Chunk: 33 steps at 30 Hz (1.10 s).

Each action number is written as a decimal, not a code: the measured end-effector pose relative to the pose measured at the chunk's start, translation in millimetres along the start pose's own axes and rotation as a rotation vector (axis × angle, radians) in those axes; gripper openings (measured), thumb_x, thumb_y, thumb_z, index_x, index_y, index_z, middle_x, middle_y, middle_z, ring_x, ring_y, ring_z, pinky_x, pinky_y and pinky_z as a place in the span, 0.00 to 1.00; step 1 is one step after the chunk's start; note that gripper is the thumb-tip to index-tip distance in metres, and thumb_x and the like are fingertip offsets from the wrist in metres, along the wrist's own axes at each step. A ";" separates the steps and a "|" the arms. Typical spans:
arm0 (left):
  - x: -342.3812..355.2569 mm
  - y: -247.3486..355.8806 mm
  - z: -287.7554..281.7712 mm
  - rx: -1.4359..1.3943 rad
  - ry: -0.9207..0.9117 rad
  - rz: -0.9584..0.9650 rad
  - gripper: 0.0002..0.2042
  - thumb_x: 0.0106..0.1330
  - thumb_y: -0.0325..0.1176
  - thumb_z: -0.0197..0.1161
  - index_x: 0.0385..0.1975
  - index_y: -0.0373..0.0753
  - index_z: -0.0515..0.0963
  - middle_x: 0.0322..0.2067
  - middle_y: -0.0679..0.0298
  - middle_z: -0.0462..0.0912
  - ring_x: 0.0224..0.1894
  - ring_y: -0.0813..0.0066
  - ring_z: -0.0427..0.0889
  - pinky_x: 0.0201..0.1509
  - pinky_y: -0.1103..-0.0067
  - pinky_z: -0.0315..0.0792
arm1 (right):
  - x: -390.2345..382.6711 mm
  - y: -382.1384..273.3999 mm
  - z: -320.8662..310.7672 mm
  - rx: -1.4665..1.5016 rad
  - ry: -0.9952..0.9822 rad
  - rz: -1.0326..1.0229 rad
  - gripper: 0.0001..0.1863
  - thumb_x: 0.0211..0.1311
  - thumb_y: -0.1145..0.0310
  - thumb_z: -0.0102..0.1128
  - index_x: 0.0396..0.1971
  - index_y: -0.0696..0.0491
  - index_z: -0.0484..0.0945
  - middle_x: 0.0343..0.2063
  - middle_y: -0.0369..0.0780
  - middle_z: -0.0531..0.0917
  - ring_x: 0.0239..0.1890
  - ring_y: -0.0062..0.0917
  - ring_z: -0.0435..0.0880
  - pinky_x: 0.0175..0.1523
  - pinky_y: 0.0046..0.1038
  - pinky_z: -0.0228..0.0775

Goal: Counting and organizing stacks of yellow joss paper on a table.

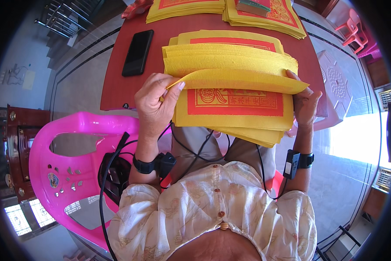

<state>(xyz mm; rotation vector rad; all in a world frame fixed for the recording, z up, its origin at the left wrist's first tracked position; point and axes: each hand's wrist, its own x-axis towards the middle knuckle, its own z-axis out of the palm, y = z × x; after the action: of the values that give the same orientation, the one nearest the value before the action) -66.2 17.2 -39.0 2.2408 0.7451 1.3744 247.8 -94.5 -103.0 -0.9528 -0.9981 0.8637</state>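
A stack of yellow joss paper [234,123] with red printed panels lies at the table's near edge, over my lap. One yellow sheet [243,79] is lifted and curled across the stack, its plain side showing. My left hand [157,95] pinches this sheet's left corner between thumb and fingers. At its right end, my right hand [305,102] has fingers on the sheet, one over its upper side. Behind it, more folded-back yellow sheets [230,57] rest on the far part of the stack.
On the red table [117,91] a black phone [138,52] lies left of the stack. More paper piles [184,11] sit at the far edge, one under a small red-green block [254,6]. A pink chair [41,152] stands left, a pale plastic stool [334,82] right. Black cables [199,154] cross my lap.
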 end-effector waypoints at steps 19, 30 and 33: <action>-3.4 13.9 -10.1 -0.038 0.169 0.009 0.06 0.53 0.21 0.64 0.30 0.32 0.78 0.27 0.60 0.77 0.25 0.79 0.74 0.26 0.86 0.68 | 3.4 -0.3 14.9 -0.102 0.155 0.059 0.13 0.54 0.71 0.63 0.40 0.57 0.79 0.33 0.35 0.82 0.35 0.13 0.76 0.42 0.18 0.70; -1.0 10.9 -6.3 0.084 -0.704 0.161 0.21 0.38 0.26 0.69 0.37 0.37 0.78 0.39 0.57 0.74 0.43 0.59 0.72 0.47 0.70 0.68 | 8.3 -2.4 27.3 -0.012 0.112 -0.072 0.31 0.58 0.77 0.55 0.62 0.50 0.57 0.48 0.41 0.76 0.46 0.19 0.76 0.50 0.24 0.72; -2.5 11.5 -6.2 0.129 -0.720 0.174 0.23 0.36 0.28 0.70 0.39 0.38 0.78 0.40 0.57 0.73 0.44 0.59 0.71 0.49 0.70 0.67 | 9.0 5.6 19.6 -0.175 0.164 -0.098 0.26 0.57 0.75 0.58 0.57 0.52 0.66 0.47 0.40 0.77 0.46 0.17 0.75 0.51 0.21 0.69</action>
<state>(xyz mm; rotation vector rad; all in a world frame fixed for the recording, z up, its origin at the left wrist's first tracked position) -70.1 7.1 -31.2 2.6852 0.3925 0.4954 231.2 -79.7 -100.9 -1.0956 -0.9807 0.6135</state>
